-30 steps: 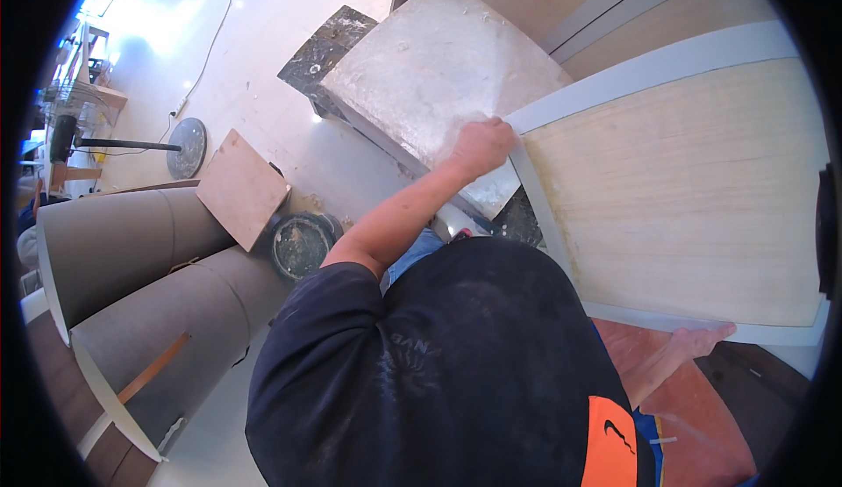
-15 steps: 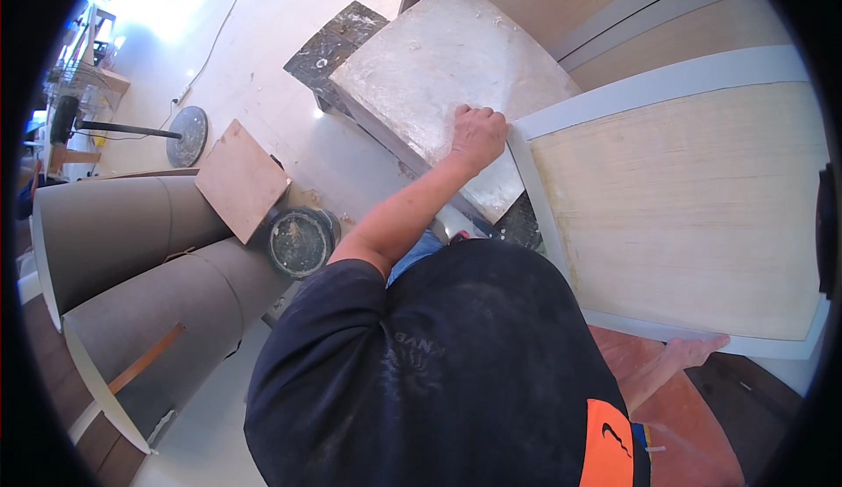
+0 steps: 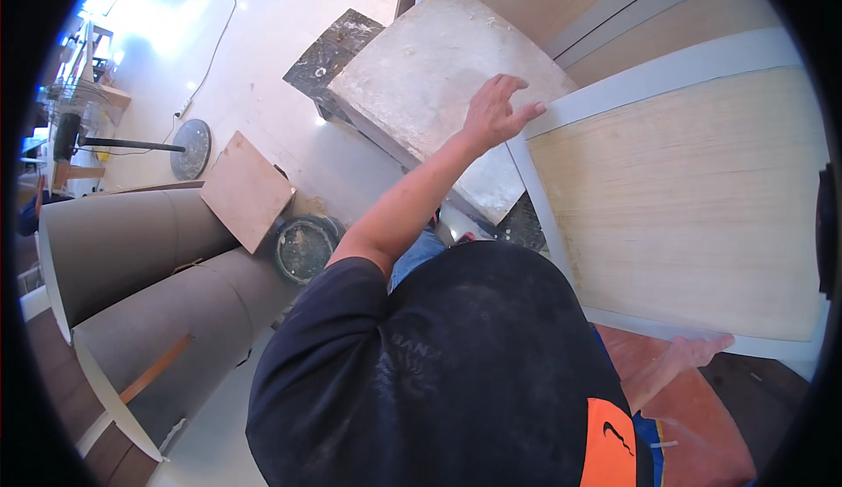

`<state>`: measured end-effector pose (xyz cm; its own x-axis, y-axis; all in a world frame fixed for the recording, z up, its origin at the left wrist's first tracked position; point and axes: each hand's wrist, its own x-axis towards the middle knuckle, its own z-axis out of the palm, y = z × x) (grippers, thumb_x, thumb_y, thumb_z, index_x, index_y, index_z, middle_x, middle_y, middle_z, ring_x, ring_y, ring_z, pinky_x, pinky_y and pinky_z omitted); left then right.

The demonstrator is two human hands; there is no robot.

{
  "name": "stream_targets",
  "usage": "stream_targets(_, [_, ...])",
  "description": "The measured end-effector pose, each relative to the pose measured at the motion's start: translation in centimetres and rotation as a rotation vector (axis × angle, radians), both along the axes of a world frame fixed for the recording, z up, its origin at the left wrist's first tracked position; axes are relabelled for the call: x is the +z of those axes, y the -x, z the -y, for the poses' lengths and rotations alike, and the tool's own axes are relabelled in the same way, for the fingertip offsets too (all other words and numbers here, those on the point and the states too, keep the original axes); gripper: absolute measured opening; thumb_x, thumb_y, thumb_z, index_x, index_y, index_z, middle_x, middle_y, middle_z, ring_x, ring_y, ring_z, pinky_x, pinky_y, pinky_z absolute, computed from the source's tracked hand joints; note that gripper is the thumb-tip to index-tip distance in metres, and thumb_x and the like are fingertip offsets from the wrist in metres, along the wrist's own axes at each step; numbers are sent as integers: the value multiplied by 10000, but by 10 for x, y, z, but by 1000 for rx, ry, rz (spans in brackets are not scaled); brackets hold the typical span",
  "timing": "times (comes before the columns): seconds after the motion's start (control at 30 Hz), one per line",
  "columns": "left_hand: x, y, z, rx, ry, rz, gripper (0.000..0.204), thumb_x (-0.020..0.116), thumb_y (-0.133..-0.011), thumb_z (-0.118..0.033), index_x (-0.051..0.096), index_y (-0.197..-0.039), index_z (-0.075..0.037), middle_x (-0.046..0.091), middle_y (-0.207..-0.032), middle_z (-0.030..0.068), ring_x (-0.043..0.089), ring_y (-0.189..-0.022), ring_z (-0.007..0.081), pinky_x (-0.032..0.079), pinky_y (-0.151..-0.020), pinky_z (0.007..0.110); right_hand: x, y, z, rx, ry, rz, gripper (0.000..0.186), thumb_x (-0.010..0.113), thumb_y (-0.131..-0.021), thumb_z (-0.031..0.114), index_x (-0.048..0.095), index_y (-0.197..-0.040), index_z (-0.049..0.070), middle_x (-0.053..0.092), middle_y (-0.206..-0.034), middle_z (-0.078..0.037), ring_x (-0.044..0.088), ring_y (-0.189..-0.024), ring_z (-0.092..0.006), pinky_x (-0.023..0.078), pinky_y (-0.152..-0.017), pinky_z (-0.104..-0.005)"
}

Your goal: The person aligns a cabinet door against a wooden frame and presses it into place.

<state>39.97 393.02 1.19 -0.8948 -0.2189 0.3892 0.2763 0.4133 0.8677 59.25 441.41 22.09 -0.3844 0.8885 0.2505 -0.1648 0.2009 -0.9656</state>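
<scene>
A framed wooden panel (image 3: 675, 197), pale wood inside a white-grey border, stands tilted at my right. My left hand (image 3: 498, 117) is open above the pale block's top, fingers apart, its thumb close to the panel's upper left corner. I cannot tell whether the thumb touches it. My right hand (image 3: 702, 350) holds the panel by its lower border, with part of the fingers hidden. Beneath my left hand lies a broad, pale, dusty block (image 3: 438, 66), resting on a dark, paint-spotted stand (image 3: 338, 53).
Two large grey half-round shells (image 3: 167, 320) lie at the left. Beside them are a reddish board (image 3: 247, 190) and a dirty bucket (image 3: 304, 248). A fan's round base (image 3: 190, 149) and a cable (image 3: 210, 57) are on the floor. More framed panels (image 3: 631, 9) stand behind.
My left hand has lifted a little away from me, and its curled fingers have spread apart. The right hand keeps its hold on the panel, whose far edge has shifted slightly.
</scene>
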Motion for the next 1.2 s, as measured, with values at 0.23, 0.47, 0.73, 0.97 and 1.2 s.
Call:
stream_targets(0.23, [31,42,-20,-581,-379,158,698,690,-952,-581,673,-1252,50,707,-1191,122,634,-1102,183,512,-927,329,16,-12,32,-47,93,-81,768,567,-1053,535,450,-1512,-69,441,-1589,-138,443,-1406,-299,348,-1196,-456])
stream_targets(0.47, [27,39,-26,-615,-475,365,578,677,-980,-528,737,-1119,30,702,-986,34,608,-928,113,502,-829,294,12,-27,28,26,106,-134,752,531,-1072,524,414,-1545,-49,414,-1616,-141,423,-1431,-299,319,-1222,-461])
stream_targets(0.73, [45,7,49,-515,-586,197,523,686,-995,-508,737,-940,9,582,-775,-53,479,-727,63,404,-623,281,24,9,39,444,447,-347,672,667,-993,527,524,-1484,92,519,-1512,-99,456,-1397,-313,358,-1190,-549])
stream_targets(0.97, [48,-4,129,-336,-583,14,596,651,-1011,-539,733,-1156,33,682,-982,-7,548,-922,76,433,-827,248,17,91,73,616,274,-430,706,634,-1001,565,519,-1483,62,542,-1501,-108,499,-1371,-331,401,-1168,-558])
stream_targets(1.2, [46,-30,167,-248,-496,81,642,642,-1003,-561,700,-1238,34,720,-1127,54,595,-1080,136,446,-982,304,-5,131,106,531,-24,-275,702,594,-1008,612,539,-1422,48,561,-1424,-123,534,-1298,-305,451,-1102,-512])
